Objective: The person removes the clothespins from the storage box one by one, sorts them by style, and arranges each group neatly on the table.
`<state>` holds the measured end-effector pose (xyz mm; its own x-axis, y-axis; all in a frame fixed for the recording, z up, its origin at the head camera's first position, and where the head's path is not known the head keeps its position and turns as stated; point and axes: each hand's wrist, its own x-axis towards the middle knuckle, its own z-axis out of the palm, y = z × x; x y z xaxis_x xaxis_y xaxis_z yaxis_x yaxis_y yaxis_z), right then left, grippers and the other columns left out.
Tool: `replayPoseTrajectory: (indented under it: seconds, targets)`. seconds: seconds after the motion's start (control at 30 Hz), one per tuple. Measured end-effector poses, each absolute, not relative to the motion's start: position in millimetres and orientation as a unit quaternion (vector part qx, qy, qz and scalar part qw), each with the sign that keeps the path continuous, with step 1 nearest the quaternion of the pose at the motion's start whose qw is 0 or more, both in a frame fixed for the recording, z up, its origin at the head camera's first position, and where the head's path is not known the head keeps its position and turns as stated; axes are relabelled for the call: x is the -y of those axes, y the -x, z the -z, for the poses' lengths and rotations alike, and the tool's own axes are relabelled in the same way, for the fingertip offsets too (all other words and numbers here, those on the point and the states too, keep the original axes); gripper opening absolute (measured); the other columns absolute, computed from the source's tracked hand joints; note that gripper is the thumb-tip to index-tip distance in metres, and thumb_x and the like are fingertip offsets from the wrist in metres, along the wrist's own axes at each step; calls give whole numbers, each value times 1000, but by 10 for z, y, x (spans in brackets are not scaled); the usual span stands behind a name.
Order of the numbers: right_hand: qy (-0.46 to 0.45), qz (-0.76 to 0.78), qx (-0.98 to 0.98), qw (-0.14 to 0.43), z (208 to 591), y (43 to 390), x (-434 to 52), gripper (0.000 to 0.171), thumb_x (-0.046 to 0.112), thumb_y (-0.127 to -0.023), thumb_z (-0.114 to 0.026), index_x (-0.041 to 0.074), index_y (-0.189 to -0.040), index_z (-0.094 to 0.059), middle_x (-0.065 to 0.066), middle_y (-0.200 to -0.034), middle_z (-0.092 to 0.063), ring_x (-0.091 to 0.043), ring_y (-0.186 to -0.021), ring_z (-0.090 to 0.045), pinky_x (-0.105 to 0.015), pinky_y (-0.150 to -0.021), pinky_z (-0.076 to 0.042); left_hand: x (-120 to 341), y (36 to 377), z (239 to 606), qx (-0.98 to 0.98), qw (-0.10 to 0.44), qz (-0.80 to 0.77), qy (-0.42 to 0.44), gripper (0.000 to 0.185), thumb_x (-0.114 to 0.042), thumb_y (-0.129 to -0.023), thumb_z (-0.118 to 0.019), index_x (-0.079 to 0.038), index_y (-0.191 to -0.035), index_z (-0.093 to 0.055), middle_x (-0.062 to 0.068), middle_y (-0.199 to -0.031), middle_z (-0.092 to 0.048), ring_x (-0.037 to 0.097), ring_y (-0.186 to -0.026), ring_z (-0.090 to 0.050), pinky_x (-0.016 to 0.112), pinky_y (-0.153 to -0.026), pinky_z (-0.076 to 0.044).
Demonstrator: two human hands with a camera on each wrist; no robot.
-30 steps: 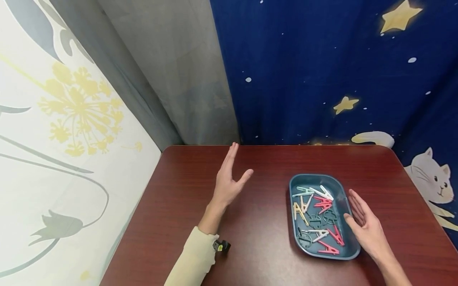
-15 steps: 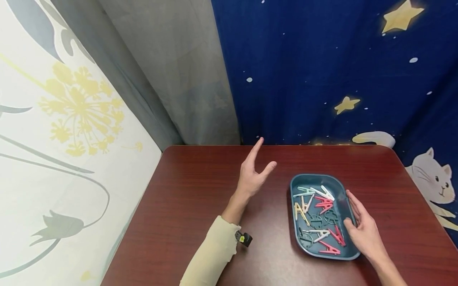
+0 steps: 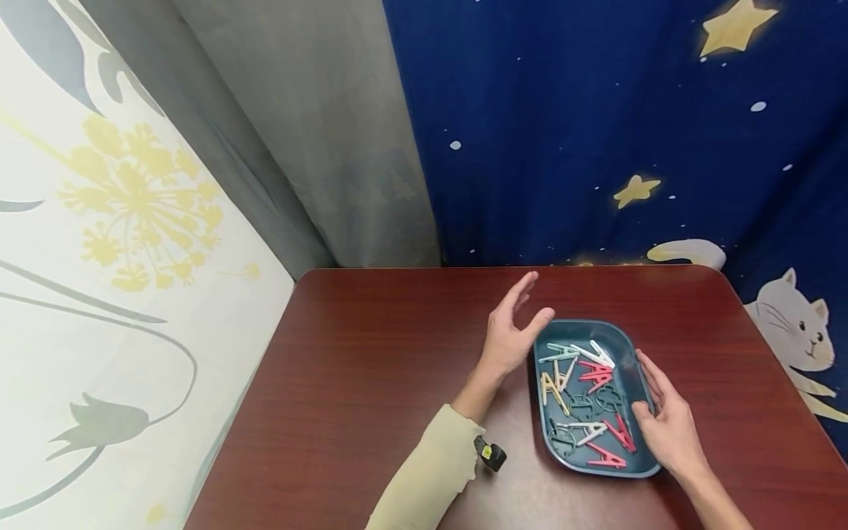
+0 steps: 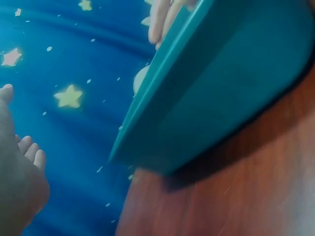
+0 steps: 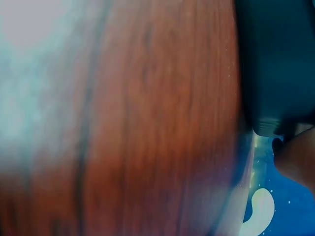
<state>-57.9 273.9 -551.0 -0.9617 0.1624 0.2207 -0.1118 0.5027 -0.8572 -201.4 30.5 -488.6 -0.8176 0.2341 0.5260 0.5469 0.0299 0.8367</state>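
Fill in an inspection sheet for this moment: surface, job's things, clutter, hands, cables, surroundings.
Surface: dark red wooden table.
Job's things: teal tray holding clothespins in red, white, yellow, mint and dark teal.
Clutter: nothing seen.
Hands: left hand open, beside the tray's left rim, contact unclear; right hand open, fingers straight along the right rim.
Cables: nothing seen; small wrist camera below a cream sleeve.
Surroundings: star and cat curtain, floral curtain.
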Motion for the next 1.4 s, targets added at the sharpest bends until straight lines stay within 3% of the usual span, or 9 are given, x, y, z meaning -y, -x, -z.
replayPoseTrajectory:
  seconds: [0.53,1.03,1.13,1.23,1.4]
  targets:
    - [17,-507,851,135,5498,612,-2686,82,-18,-94,-50,15,-167,-34,-29,-160,-44,18,-133,-37,1,-97,-34,-755,1768,5122,703,-28,672,232,60,-11,-100,-76,-11,-156,-52,3,-154,-59,11,-140,-55,23,-111,-44]
    - [18,-534,837,118,5430,705,-2743,77,-14,-98,-52,11,-168,-32,-32,-162,-37,13,-136,-39,-1,-95,-37,-958,1918,5152,779,-39,588,215,53,-10,-99,-77,-14,-149,-60,-5,-144,-66,2,-131,-60,15,-104,-45]
    - [17,-535,837,113,5407,804,-2775,76,-13,-99,-52,10,-168,-32,-31,-163,-36,3,-143,-39,-1,-96,-36,-987,1982,5158,786,-41,576,219,52,-9,-99,-76,-12,-148,-61,-3,-143,-67,1,-130,-61,14,-104,-45]
    - [15,-533,839,108,5410,914,-2792,75,-13,-99,-51,9,-167,-31,-30,-164,-36,-16,-150,-39,0,-97,-35,-1007,2047,5163,791,-44,570,218,49,-7,-99,-76,-9,-146,-62,-1,-140,-69,2,-128,-62,14,-103,-46]
    - [25,-529,843,97,5438,1078,-2778,73,-11,-100,-48,8,-168,-29,-29,-164,-37,-43,-148,-39,0,-95,-34,-1013,2155,5172,803,-55,553,217,46,-7,-99,-76,-7,-143,-64,-2,-136,-71,2,-125,-64,13,-101,-47]
